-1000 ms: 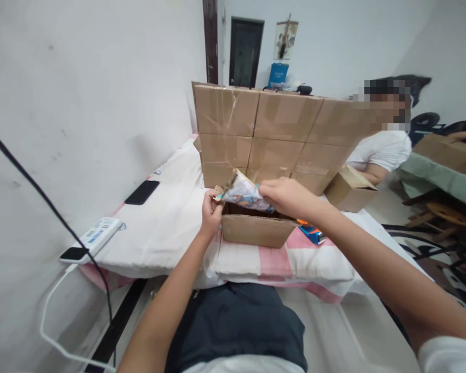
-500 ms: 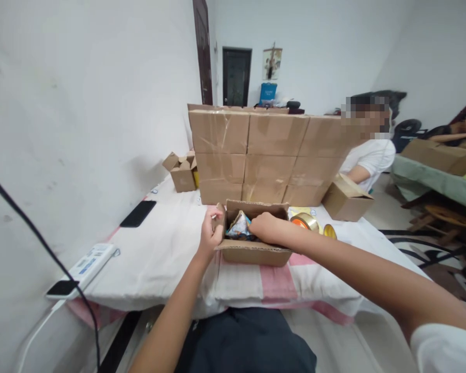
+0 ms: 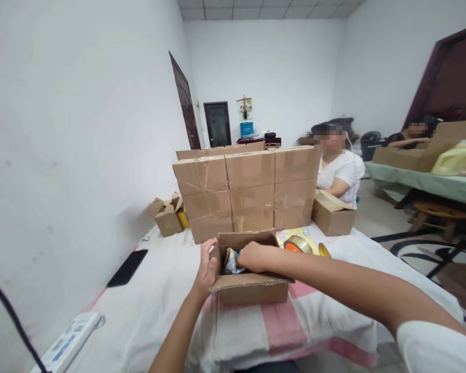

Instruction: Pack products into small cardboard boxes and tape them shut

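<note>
An open cardboard box (image 3: pixel 254 294) stands on the cloth-covered table. My left hand (image 3: pixel 206 265) is at its left side, fingers against the left flap. My right hand (image 3: pixel 255 256) reaches down into the box, its fingers partly hidden, beside a white and blue packet (image 3: pixel 232 261). The fingers look curled at the packet's right edge. Behind the box's right side lie a roll of tape (image 3: pixel 301 245) and a yellow round item (image 3: pixel 324 250).
A wall of stacked cartons (image 3: pixel 251 191) rises behind the box. Small open cartons flank it, left (image 3: pixel 169 223) and right (image 3: pixel 334 215). A black phone (image 3: pixel 127 268) and power strip (image 3: pixel 72 342) lie at left. A person in white (image 3: pixel 344 171) sits behind the right carton.
The camera view has tilted upward, so the table and box appear lower. My right hand remains inside the box, and my left hand stays at its left flap.
</note>
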Motion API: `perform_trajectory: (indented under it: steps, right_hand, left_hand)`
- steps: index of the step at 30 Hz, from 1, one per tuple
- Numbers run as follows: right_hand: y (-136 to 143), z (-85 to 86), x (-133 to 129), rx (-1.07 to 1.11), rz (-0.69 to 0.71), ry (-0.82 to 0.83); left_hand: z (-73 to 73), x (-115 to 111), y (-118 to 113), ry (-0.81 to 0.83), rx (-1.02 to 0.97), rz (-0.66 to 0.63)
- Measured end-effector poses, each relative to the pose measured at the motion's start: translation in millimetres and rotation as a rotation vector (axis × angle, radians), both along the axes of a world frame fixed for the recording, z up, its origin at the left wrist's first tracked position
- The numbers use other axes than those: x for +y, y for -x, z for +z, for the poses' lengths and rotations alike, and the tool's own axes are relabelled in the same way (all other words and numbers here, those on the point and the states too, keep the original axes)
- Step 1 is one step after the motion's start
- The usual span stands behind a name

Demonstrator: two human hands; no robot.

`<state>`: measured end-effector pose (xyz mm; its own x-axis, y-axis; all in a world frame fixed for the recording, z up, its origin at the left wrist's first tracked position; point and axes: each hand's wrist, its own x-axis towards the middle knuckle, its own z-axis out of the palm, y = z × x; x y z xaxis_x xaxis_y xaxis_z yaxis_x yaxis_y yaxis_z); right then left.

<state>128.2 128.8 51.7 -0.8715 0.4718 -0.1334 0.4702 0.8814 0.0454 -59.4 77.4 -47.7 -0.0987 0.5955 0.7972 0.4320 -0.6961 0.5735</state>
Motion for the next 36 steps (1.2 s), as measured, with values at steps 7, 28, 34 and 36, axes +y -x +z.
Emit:
perform_trajectory:
  steps: [7,28,34,36]
  right_hand:
    - [-118.4,21.3,-23.1,0.955,-0.204,0.028]
    - [-117.5,-82.6,-9.3,1.454,-0.272,0.282]
    - [-160.9,-111.0,-37.0,1.581,-0.537,-0.075]
    - [-184.9,-122.3,-39.3,1.652,-0.752,-0.117]
  left_hand:
    - [-26.5,-18.4,13.5,0.219,-0.185,-0.151]
    - [3.2,-20.6,-9.5,0.325,0.230,0.140]
    - [22.3,-39.8,-15.4,0.195,0.873,0.243]
    - [21.6,-43.4,-18.6,0.180,0.915,0.287]
